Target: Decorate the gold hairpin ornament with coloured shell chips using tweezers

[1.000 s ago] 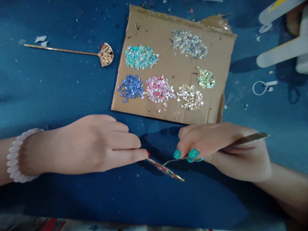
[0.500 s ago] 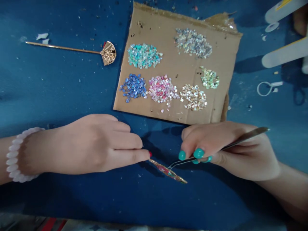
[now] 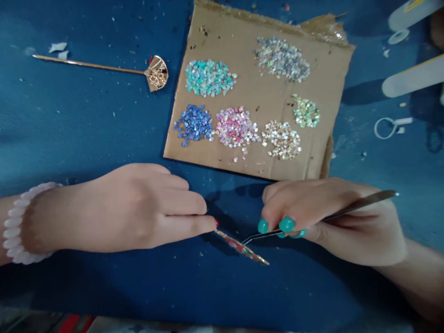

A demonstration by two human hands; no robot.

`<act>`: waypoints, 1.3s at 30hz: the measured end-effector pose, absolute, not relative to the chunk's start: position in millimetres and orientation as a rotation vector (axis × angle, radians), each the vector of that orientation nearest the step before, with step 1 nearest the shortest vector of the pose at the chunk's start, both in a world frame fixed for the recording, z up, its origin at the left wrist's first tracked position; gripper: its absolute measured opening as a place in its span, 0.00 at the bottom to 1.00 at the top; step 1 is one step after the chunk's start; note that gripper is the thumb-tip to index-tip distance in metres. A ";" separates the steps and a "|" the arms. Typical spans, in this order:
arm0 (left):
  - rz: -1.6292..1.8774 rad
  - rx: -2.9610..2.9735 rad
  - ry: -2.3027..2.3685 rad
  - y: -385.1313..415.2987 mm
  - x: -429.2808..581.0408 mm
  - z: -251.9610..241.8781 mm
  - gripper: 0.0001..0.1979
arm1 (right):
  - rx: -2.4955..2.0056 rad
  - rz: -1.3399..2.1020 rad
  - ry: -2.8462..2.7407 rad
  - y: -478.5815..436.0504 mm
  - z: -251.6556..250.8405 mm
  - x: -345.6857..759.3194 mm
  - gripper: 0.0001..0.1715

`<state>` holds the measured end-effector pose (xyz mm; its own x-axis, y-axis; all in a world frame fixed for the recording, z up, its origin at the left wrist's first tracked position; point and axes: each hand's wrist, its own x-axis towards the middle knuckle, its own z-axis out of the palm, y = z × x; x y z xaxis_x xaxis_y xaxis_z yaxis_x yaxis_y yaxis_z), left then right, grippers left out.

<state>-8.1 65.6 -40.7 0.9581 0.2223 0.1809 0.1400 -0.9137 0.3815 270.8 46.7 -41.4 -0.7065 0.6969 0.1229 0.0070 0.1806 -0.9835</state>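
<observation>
My left hand (image 3: pixel 138 210) is closed, its fingertips on the near end of a thin gold-rimmed ornament (image 3: pixel 239 245) with red and green patches, seen almost edge-on. A small red spot shows at the fingertip; I cannot tell what it is. In my right hand (image 3: pixel 333 222), with teal nails, is a pair of bent-tip tweezers (image 3: pixel 360 204) in a pen-like grip. The tweezers' points meet the ornament's upper side around its middle. Whether a chip sits between the points is too small to tell.
Beyond my hands lies a cardboard sheet (image 3: pixel 239 88) with separate heaps of turquoise, blue, pink, cream, green and grey chips. A gold hairpin (image 3: pixel 93 66) with a fan-shaped head rests at left. White bottles (image 3: pixel 412 76) and a clear ring (image 3: pixel 384 128) are at right.
The tweezers' prongs, slightly apart before, now look pressed together at the ornament. My right hand has shifted slightly down and right. My left hand keeps its hold, and the view has moved a little.
</observation>
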 end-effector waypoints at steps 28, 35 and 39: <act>0.268 2.859 0.291 63.4 -6.2 -45.8 0.17 | -0.742 1.522 -1.684 39.1 -43.9 260.4 0.04; 0.269 2.929 0.321 61.1 -0.3 -44.9 0.15 | -0.687 1.672 -1.459 39.0 -51.0 261.4 0.09; 0.215 2.969 0.249 60.8 10.8 -41.1 0.12 | -0.660 1.696 -1.419 41.5 -54.6 261.1 0.08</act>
<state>10.8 60.8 -41.1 0.9758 0.1759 0.1296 0.1538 -0.9743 0.1645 261.1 41.5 -54.6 -0.5353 0.8382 0.1041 -0.2501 -0.0396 -0.9674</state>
